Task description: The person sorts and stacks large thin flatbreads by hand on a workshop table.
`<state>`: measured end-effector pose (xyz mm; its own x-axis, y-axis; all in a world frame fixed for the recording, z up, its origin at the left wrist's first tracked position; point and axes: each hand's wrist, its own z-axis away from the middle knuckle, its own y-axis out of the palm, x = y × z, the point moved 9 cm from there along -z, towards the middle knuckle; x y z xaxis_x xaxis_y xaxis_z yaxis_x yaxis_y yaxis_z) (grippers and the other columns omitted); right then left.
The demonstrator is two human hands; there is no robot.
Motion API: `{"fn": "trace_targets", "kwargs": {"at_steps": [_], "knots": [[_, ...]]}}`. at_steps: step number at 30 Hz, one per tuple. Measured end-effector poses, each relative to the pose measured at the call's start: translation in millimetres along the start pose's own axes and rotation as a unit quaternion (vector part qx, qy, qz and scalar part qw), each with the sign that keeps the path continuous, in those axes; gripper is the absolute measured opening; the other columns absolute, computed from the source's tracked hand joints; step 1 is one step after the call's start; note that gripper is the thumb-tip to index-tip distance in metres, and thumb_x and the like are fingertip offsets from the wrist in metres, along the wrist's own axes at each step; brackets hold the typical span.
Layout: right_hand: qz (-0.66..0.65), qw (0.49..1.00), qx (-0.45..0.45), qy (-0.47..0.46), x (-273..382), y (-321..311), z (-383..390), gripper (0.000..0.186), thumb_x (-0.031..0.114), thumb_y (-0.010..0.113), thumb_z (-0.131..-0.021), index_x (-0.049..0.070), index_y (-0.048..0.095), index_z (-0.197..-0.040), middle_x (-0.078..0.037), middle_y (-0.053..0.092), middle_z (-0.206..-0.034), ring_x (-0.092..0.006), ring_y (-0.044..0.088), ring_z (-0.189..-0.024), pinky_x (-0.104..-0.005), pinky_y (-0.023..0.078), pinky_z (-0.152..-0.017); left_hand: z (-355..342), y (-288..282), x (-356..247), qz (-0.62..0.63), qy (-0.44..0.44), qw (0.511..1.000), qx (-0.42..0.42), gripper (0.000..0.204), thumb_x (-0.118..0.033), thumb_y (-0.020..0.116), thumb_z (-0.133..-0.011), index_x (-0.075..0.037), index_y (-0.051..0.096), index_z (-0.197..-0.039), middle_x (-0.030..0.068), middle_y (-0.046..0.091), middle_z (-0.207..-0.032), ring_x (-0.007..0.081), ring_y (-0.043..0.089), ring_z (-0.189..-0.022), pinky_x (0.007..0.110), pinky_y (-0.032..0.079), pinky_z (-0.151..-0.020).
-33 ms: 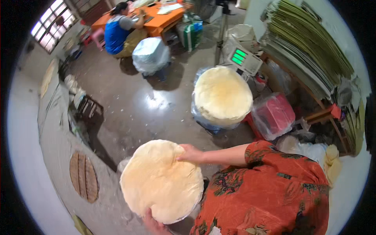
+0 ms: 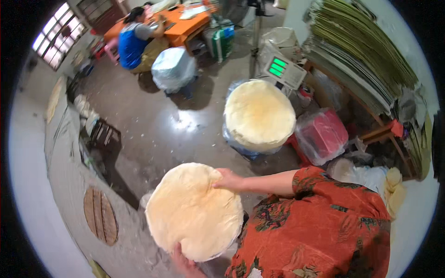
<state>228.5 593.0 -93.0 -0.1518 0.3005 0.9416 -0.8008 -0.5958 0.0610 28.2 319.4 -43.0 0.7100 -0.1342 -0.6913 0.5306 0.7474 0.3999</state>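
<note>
Between my two hands lies a broad, round, cream-coloured, flatbread-like sheet [image 2: 197, 211], perhaps several thin ones stacked. Its edge is uneven and its top slightly wrinkled. My right hand [image 2: 229, 180] grips the upper right rim with the thumb on top; its fingers are mostly hidden underneath. At the near rim my left hand [image 2: 186, 264] also has its thumb over the edge, its other fingers out of sight below. Beyond stands a thick pile of similar round sheets [image 2: 259, 111], on a plastic-covered support beside a scale display [image 2: 283, 69] with lit green digits.
A long grey-covered bench [image 2: 69, 176] runs along the left, with a round slatted wooden board [image 2: 100, 216] on it. Right: a plastic-wrapped red container [image 2: 324, 135] and tall stacked sacks [image 2: 361, 51]. A covered stool [image 2: 174, 69] stands near a seated person [image 2: 134, 44] at an orange table [image 2: 190, 28].
The view has shifted slightly. The round sheet and both hands sit a little farther right and up in the picture. My hold on it looks the same.
</note>
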Motion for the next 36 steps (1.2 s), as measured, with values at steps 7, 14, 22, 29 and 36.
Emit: {"fn": "trace_targets", "kwargs": {"at_steps": [7, 14, 22, 29, 36], "knots": [[-0.030, 0.979, -0.199, -0.043, -14, -271, 36, 0.045, 0.009, 0.068, -0.072, -0.001, 0.050, -0.112, -0.008, 0.060, -0.100, -0.0151, 0.058, -0.088, -0.0288, 0.048, -0.078, -112, 229, 75, -0.160, 0.001, 0.985, 0.065, 0.044, -0.011, 0.063, -0.075, 0.003, 0.048, -0.114, 0.0111, 0.056, -0.104, 0.0234, 0.056, -0.094, 0.036, 0.049, -0.080], [-0.148, 0.944, -0.282, -0.080, -8, -408, 61, 0.043, 0.004, 0.067, -0.072, -0.001, 0.050, -0.111, -0.007, 0.060, -0.099, -0.0154, 0.058, -0.088, -0.0293, 0.048, -0.077, -171, 375, 141, -0.147, 0.004, 0.972, 0.180, 0.051, -0.001, 0.060, -0.076, -0.001, 0.041, -0.123, 0.0132, 0.054, -0.112, 0.0264, 0.055, -0.099, 0.037, 0.046, -0.085], [-0.091, 0.945, -0.313, -0.034, -16, -480, 34, 0.043, 0.004, 0.069, -0.070, -0.001, 0.052, -0.109, -0.009, 0.061, -0.098, -0.0173, 0.059, -0.087, -0.0302, 0.048, -0.076, -216, 419, 183, -0.094, -0.050, 0.978, 0.178, 0.050, 0.002, 0.063, -0.073, -0.002, 0.044, -0.119, 0.0093, 0.056, -0.109, 0.0228, 0.056, -0.097, 0.034, 0.046, -0.083], [-0.061, 0.930, -0.302, 0.200, -125, -510, -5, 0.039, 0.002, 0.065, -0.071, 0.000, 0.055, -0.108, -0.009, 0.062, -0.098, -0.0189, 0.060, -0.088, -0.0312, 0.048, -0.078, -278, 383, 269, -0.040, -0.250, 0.955, 0.152, 0.046, -0.011, 0.056, -0.079, -0.007, 0.040, -0.123, 0.0096, 0.050, -0.117, 0.0253, 0.051, -0.106, 0.040, 0.044, -0.088], [-0.088, 0.916, -0.326, 0.218, -118, -506, -2, 0.040, 0.001, 0.062, -0.069, 0.000, 0.054, -0.108, -0.011, 0.061, -0.101, -0.0220, 0.060, -0.090, -0.0336, 0.047, -0.081, -283, 372, 274, -0.048, -0.305, 0.937, 0.163, 0.047, -0.025, 0.053, -0.082, -0.007, 0.039, -0.124, 0.0118, 0.050, -0.120, 0.0276, 0.047, -0.112, 0.045, 0.040, -0.091]]}}
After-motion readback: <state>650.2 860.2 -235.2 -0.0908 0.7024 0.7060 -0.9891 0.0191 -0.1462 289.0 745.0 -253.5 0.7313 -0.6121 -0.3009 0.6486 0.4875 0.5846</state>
